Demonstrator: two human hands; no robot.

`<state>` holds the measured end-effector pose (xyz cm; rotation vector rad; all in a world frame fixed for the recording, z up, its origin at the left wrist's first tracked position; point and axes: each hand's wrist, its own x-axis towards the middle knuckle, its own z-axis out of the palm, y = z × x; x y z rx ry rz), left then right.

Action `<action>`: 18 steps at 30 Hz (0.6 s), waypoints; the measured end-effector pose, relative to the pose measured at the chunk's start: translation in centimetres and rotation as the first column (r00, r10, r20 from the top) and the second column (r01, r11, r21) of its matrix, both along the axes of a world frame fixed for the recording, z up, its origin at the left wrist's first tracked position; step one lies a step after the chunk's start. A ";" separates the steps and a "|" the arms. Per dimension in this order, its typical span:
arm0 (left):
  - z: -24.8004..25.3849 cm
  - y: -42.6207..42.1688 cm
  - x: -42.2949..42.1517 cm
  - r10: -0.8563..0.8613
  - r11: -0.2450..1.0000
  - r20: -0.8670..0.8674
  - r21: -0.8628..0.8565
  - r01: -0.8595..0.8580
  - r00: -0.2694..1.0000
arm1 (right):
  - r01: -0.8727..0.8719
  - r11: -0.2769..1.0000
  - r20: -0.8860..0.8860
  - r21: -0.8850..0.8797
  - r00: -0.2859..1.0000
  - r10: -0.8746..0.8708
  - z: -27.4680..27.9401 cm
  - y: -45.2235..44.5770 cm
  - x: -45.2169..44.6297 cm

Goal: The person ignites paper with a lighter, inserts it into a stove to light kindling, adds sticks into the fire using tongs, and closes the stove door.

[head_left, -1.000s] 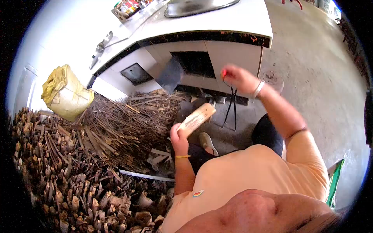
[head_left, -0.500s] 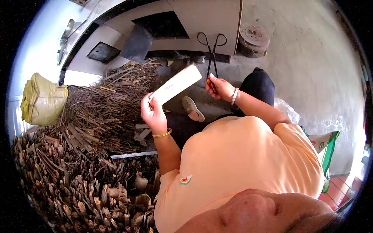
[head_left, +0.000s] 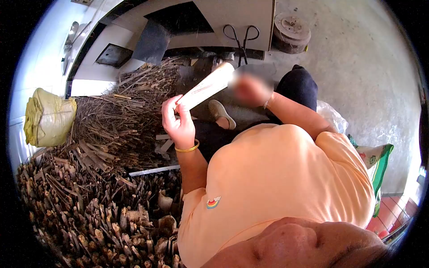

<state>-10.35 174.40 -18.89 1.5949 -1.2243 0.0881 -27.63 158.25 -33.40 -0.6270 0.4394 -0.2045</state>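
My left hand (head_left: 178, 120) pinches the near end of a pale, flat strip (head_left: 208, 87), either wood or card. The strip slants up and to the right. Close to its far end is my right hand (head_left: 252, 89), badly blurred, so its fingers and anything in them cannot be made out. Just beyond that hand, black metal tongs (head_left: 242, 44) with two looped handles stand near the stove front, their lower part hidden.
Dry sticks (head_left: 120, 120) lie heaped on the left, with bundled stalks (head_left: 103, 214) nearer me. A yellow sack (head_left: 49, 117) stands at the far left. Ahead is the stove's dark opening (head_left: 187, 20). A round lidded container (head_left: 291, 33) sits on the concrete floor.
My right hand has moved up to the strip's far end and blurred; a small yellow-red thing showed in its fingers before. The strip has turned, showing a narrower face. The view has shifted slightly.
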 end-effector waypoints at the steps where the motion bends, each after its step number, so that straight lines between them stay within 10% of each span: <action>1: 0.1 0.0 -0.1 0.000 1.000 0.000 0.002 0.000 1.000 | 0.000 1.000 0.000 0.002 1.000 0.000 -0.1 0.0 0.0; 18: 0.5 0.3 -0.2 -0.022 0.999 -0.017 0.029 0.022 1.000 | 0.010 0.998 -0.004 -0.066 1.000 -0.010 -0.9 -0.1 0.1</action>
